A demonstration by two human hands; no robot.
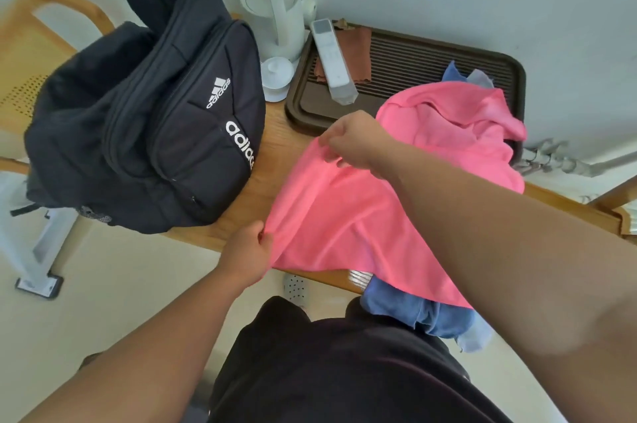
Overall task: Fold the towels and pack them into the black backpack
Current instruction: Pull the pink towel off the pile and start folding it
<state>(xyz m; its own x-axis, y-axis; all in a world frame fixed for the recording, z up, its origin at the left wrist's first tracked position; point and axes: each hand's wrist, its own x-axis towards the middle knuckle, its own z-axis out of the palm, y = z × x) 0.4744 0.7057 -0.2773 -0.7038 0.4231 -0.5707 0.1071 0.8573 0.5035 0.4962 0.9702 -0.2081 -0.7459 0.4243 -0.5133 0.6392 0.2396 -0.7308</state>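
Here on the far left a wooden chair stands past the table's end. Next to it my black backpack sits on the left end of the wooden table, its white logo turned up toward me. I cannot tell whether its main zip is open.

Just right of the backpack, against the wall, is a white kettle with a small white lidded cup in front of it. Beside those lies a dark slatted tray. A white remote rests on the tray's left part, partly over a brown cloth.

My left hand pinches the near left corner of the pink towel at the table's front edge. My right hand pinches the same towel's left edge farther from me, lifted a little off the table. The two hands are apart, each clamped on the pink towel.

The towel covers the right half of the table. Its far end is bunched up on the right end of the tray, and its near edge hangs over the front.

A blue towel hangs from under it off the front edge, near my right arm. A scrap of pale blue cloth pokes out behind the pink heap on the tray.
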